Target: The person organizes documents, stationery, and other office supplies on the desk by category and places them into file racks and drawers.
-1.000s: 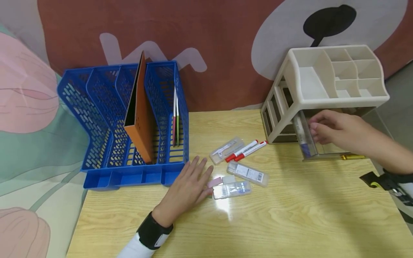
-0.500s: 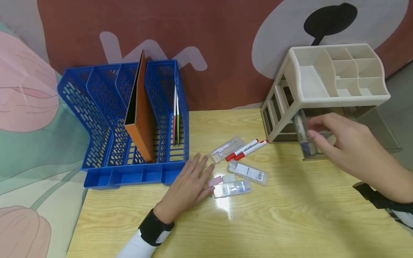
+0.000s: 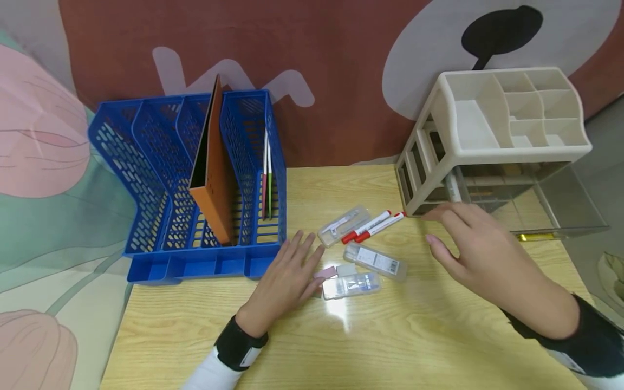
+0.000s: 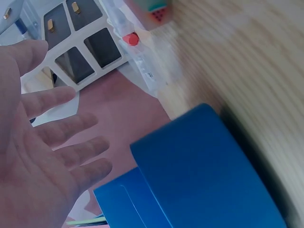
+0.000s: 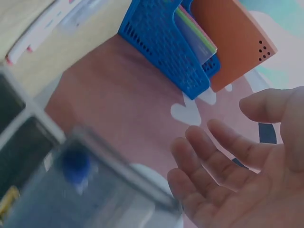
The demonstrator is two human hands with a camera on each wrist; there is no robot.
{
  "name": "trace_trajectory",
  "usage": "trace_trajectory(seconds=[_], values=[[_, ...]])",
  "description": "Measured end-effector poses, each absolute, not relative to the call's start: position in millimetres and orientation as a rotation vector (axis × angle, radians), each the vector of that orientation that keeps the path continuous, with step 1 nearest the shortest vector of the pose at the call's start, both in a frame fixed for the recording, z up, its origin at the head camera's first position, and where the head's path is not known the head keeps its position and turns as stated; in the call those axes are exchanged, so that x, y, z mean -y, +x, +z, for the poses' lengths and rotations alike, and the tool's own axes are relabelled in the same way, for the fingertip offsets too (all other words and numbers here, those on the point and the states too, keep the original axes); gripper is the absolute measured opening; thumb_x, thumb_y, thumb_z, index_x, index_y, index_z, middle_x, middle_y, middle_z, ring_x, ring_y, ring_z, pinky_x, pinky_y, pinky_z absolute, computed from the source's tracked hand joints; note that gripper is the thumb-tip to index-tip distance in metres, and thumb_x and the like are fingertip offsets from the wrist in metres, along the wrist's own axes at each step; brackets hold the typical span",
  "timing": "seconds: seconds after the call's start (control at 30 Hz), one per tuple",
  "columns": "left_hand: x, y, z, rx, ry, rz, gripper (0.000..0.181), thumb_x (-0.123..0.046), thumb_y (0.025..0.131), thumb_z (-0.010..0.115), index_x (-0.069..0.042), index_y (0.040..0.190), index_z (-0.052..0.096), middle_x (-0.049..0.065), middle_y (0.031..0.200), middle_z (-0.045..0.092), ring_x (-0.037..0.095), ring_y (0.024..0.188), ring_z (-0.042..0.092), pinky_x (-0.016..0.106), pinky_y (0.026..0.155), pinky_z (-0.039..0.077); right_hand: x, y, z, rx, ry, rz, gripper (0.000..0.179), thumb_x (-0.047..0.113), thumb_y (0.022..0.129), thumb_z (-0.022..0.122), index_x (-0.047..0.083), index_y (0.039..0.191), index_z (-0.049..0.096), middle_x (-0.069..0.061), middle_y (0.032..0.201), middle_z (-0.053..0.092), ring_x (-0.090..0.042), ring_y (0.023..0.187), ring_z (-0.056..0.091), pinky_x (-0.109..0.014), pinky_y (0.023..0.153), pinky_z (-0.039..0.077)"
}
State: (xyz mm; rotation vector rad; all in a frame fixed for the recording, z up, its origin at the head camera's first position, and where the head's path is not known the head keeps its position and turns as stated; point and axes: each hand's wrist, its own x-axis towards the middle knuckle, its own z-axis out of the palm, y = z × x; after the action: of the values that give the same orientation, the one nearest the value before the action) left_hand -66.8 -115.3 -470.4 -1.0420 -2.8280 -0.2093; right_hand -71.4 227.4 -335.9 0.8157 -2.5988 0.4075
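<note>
My left hand [image 3: 285, 276] lies on the table with its fingers spread, thumb close to a small pink block [image 3: 325, 273] and a clear plastic case [image 3: 352, 286]. My right hand [image 3: 487, 260] hovers before the pulled-out clear drawer [image 3: 582, 203] of the white desk organizer [image 3: 453, 122], covering its front left corner in the head view. Relaxed fingers [image 5: 228, 152] with nothing between them show in the right wrist view. Inside the drawer a white marker [image 3: 453, 187] lies along the left wall; its blue cap [image 5: 76, 166] shows through the plastic.
A blue file rack [image 3: 205, 254] at left holds an orange folder [image 3: 216, 179] and thin booklets [image 3: 267, 184]. Two red-capped markers [image 3: 377, 227], a white block [image 3: 346, 270], a labelled case [image 3: 374, 260] and another clear case [image 3: 343, 226] lie mid-table.
My right hand has come out of the drawer and moved left and nearer to me, its fingers loosening. The marker stays in the drawer. My left hand has hardly moved.
</note>
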Motion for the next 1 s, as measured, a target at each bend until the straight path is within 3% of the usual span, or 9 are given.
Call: trace_trajectory(seconds=[0.17, 0.27, 0.4, 1.0], values=[[109.6, -67.4, -468.5, 2.848, -1.03, -0.288, 0.06, -0.048, 0.104, 0.055, -0.012, 0.152, 0.051, 0.018, 0.161, 0.044, 0.041, 0.152, 0.035, 0.056, 0.123, 0.033, -219.5, -72.4, -351.7, 2.605, 0.838, 0.476, 0.047, 0.04, 0.105, 0.046, -0.001, 0.114, 0.067, -0.017, 0.11, 0.069, -0.038, 0.102, 0.066, -0.055, 0.08, 0.057], [106.5, -68.0, -468.5, 2.846, -1.019, -0.31, 0.059, -0.047, 0.104, 0.057, -0.011, 0.151, 0.052, 0.018, 0.16, 0.046, 0.042, 0.152, 0.036, 0.056, 0.123, 0.034, -215.9, -73.9, -361.2, 2.63, 0.829, 0.498, 0.033, 0.025, 0.095, 0.062, 0.0, 0.116, 0.067, -0.017, 0.114, 0.068, -0.037, 0.106, 0.065, -0.055, 0.083, 0.057], [102.7, -69.5, -469.8, 2.828, -1.014, -0.318, 0.059, -0.046, 0.103, 0.06, -0.011, 0.149, 0.054, 0.018, 0.158, 0.048, 0.043, 0.149, 0.039, 0.057, 0.121, 0.036, -212.5, -77.0, -374.9, 2.672, 0.801, 0.499, 0.032, 0.012, 0.086, 0.073, 0.001, 0.115, 0.068, -0.018, 0.116, 0.068, -0.037, 0.107, 0.065, -0.055, 0.084, 0.057], [89.4, -80.1, -472.7, 2.899, -1.011, -0.316, 0.058, -0.044, 0.104, 0.058, -0.011, 0.151, 0.051, 0.018, 0.159, 0.046, 0.041, 0.15, 0.04, 0.056, 0.121, 0.037, -206.6, -116.8, -446.4, 2.855, 0.796, 0.662, 0.021, 0.002, 0.09, 0.074, 0.0, 0.11, 0.07, -0.018, 0.116, 0.069, -0.036, 0.107, 0.065, -0.053, 0.089, 0.058]])
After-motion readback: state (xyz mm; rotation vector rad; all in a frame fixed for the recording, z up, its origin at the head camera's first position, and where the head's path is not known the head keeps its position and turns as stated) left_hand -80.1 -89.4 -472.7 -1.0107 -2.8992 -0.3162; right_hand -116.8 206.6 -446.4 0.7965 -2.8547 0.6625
